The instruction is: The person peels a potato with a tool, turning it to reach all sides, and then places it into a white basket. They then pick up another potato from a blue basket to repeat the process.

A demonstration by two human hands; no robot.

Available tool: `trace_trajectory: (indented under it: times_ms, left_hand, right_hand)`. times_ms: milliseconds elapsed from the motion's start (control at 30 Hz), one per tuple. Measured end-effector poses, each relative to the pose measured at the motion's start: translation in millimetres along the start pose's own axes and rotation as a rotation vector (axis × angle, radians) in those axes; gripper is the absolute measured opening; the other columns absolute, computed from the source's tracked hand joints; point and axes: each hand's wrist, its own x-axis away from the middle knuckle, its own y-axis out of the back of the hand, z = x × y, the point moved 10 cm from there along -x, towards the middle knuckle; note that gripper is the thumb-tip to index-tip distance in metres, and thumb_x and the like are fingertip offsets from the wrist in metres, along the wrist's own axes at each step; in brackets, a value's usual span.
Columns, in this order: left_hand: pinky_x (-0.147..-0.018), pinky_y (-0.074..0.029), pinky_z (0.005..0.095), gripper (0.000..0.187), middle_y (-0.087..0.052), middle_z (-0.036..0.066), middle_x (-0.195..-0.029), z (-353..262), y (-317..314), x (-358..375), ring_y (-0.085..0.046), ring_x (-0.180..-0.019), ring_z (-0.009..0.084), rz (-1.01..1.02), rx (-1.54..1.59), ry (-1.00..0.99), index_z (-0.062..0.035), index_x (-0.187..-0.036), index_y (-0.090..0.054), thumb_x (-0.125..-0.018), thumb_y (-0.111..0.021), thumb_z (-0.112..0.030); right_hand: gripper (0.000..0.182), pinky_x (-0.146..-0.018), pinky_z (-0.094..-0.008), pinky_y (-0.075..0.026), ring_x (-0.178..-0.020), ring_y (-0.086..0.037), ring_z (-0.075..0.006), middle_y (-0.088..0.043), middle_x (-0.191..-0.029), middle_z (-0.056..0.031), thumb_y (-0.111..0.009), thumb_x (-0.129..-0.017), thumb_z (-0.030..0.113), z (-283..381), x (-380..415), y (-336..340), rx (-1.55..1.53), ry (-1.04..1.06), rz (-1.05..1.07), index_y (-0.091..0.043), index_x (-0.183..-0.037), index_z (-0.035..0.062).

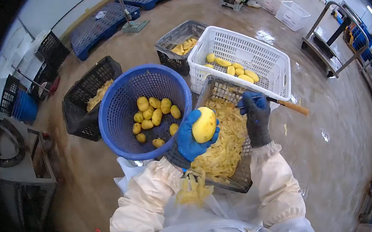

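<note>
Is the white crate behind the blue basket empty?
No: the white crate holds several peeled yellow pieces along its floor, beyond the blue basket.

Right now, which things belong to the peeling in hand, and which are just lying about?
In the job:
left hand gripping a peeled potato
right hand gripping a peeler
blue basket
peelings crate

Lying about:
white crate
black crate
blue pallet

Both gloved hands (194,135) (256,114) closed, raised
</note>
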Motion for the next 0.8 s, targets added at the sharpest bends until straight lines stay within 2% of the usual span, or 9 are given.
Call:
trace_trajectory:
  times_ms: [167,267,367,433,500,633,700,733,800]
  left_hand:
    - [-0.069,-0.054,0.0396,0.045,-0.060,0.015,-0.095,-14.3,9.0,-1.0,-0.061,-0.083,0.0295,-0.071,0.134,-0.094,-0.0046,-0.118,-0.051,-0.086,-0.058,-0.035]
    - [-0.068,-0.054,0.0390,0.044,-0.060,0.015,-0.099,2.6,-3.9,5.6,-0.061,-0.085,0.0293,-0.039,-0.162,-0.036,-0.0048,-0.116,-0.052,-0.087,-0.057,-0.037]
    - [-0.068,-0.054,0.0391,0.048,-0.060,0.015,-0.101,-13.9,13.1,2.3,-0.061,-0.085,0.0279,-0.152,-0.062,-0.126,-0.0049,-0.120,-0.050,-0.087,-0.058,-0.039]
    - [-0.069,-0.054,0.0381,0.049,-0.059,0.013,-0.103,-18.2,20.1,8.0,-0.061,-0.086,0.0265,-0.283,-0.054,-0.152,-0.0048,-0.123,-0.048,-0.087,-0.058,-0.037]
    - [-0.069,-0.055,0.0370,0.050,-0.059,0.013,-0.105,-9.7,-1.1,3.0,-0.061,-0.087,0.0257,-0.007,-0.223,-0.103,-0.0043,-0.125,-0.046,-0.088,-0.057,-0.035]
    - [-0.074,-0.054,0.0376,0.054,-0.056,0.014,-0.112,-7.7,-26.6,9.5,-0.060,-0.093,0.0255,0.051,-0.188,-0.077,-0.0036,-0.130,-0.042,-0.087,-0.059,-0.032]
    - [-0.080,-0.053,0.0396,0.054,-0.056,0.013,-0.112,-14.5,-21.1,5.6,-0.058,-0.097,0.0270,-0.013,-0.186,-0.109,-0.0038,-0.130,-0.041,-0.087,-0.059,-0.032]
    - [-0.081,-0.053,0.0410,0.054,-0.056,0.013,-0.112,-13.5,-24.0,6.4,-0.058,-0.099,0.0285,-0.020,-0.187,-0.112,-0.0044,-0.130,-0.041,-0.088,-0.059,-0.032]
    - [-0.083,-0.052,0.0433,0.051,-0.055,0.015,-0.114,-7.6,-13.6,3.0,-0.057,-0.101,0.0302,0.058,-0.212,-0.059,-0.0060,-0.130,-0.042,-0.089,-0.057,-0.031]
  right_hand:
    - [0.013,-0.053,-0.0243,-0.044,-0.059,-0.056,-0.0120,-0.061,-0.074,-0.0076,-0.059,-0.088,0.015,-25.2,47.0,-69.8,0.133,-0.024,0.327,-0.058,-0.083,0.0025]
    - [0.017,-0.051,-0.0239,-0.043,-0.054,-0.053,-0.0094,-0.057,-0.064,-0.0024,-0.055,-0.089,0.017,-6.9,-12.8,2.0,0.175,0.061,0.004,-0.058,-0.081,0.0033]
    - [0.013,-0.050,-0.0234,-0.045,-0.055,-0.056,-0.0119,-0.061,-0.068,-0.0050,-0.062,-0.087,0.016,4.1,3.0,-18.9,-0.084,0.042,0.105,-0.060,-0.086,0.0030]
    - [0.016,-0.049,-0.0224,-0.044,-0.054,-0.056,-0.0127,-0.062,-0.071,-0.0058,-0.061,-0.087,0.017,-15.6,40.5,-65.8,-0.110,-0.180,0.352,-0.060,-0.090,0.0015]
    - [0.017,-0.049,-0.0217,-0.043,-0.055,-0.055,-0.0115,-0.061,-0.071,-0.0041,-0.059,-0.088,0.020,-22.3,27.2,-47.8,-0.119,-0.254,0.249,-0.060,-0.089,0.0029]
    - [0.016,-0.052,-0.0228,-0.043,-0.058,-0.053,-0.0103,-0.056,-0.071,-0.0015,-0.056,-0.089,0.020,38.8,0.8,-2.4,0.543,0.378,0.039,-0.059,-0.089,0.0036]
    - [0.012,-0.053,-0.0225,-0.041,-0.060,-0.052,-0.0092,-0.055,-0.071,-0.0012,-0.058,-0.087,0.016,-8.1,22.9,-32.9,-0.175,-0.280,0.165,-0.059,-0.090,0.0040]
    - [0.010,-0.054,-0.0224,-0.041,-0.062,-0.051,-0.0087,-0.054,-0.070,-0.0011,-0.058,-0.087,0.013,-14.8,36.9,-54.6,-0.146,-0.288,0.299,-0.059,-0.091,0.0042]
    - [0.012,-0.052,-0.0214,-0.042,-0.059,-0.053,-0.0092,-0.056,-0.070,-0.0020,-0.058,-0.087,0.016,-23.0,11.4,-22.1,-0.063,-0.151,0.162,-0.058,-0.089,0.0037]
